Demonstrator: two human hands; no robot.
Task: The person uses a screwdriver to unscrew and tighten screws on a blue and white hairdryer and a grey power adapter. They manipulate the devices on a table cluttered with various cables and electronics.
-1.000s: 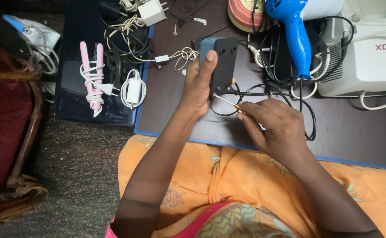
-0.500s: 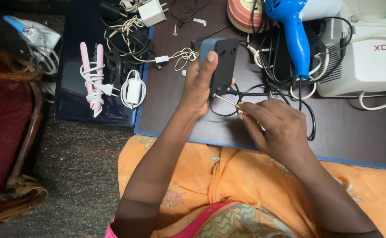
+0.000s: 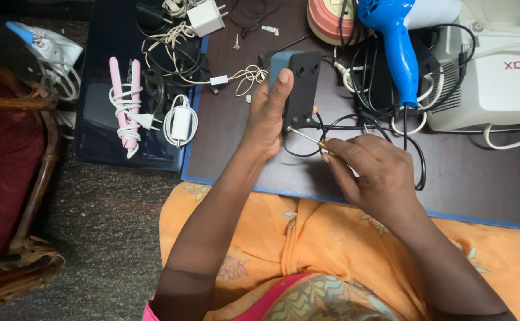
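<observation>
Left hand (image 3: 269, 116) wraps the adapter (image 3: 298, 89) from its left side: thumb laid up along the front face, remaining fingers closed behind and out of sight. Grip firm; adapter held upright, lower end over the board (image 3: 479, 184).

Right hand (image 3: 372, 172) closed around a screwdriver (image 3: 304, 138). Fingertips pinch the handle, of which only a small amber bit shows at the forefinger. Thin metal shaft runs up and left; tip meets the adapter's bottom corner, just below the left thumb base.

Adapter: rectangular block, black front face, blue-grey side and top edge. Two round holes side by side near the top of the black face. Black cord (image 3: 361, 128) leaves its lower end and loops over the board toward the right hand.

Location: centre of view, above the dark brown board with blue rim, which rests on the person's lap over orange cloth (image 3: 307, 238).

Surroundings:
- blue hair dryer (image 3: 396, 41), upper right, nozzle end up, among black cables
- white machine (image 3: 497, 77), far right
- round pink tin (image 3: 328, 18), top centre
- white charger (image 3: 181, 122) and pink straightener (image 3: 124, 98) on a dark tray (image 3: 99, 137), left
- white plug (image 3: 206, 16), top
- iron (image 3: 49, 53), far left, beside a wicker chair (image 3: 10, 178)
</observation>
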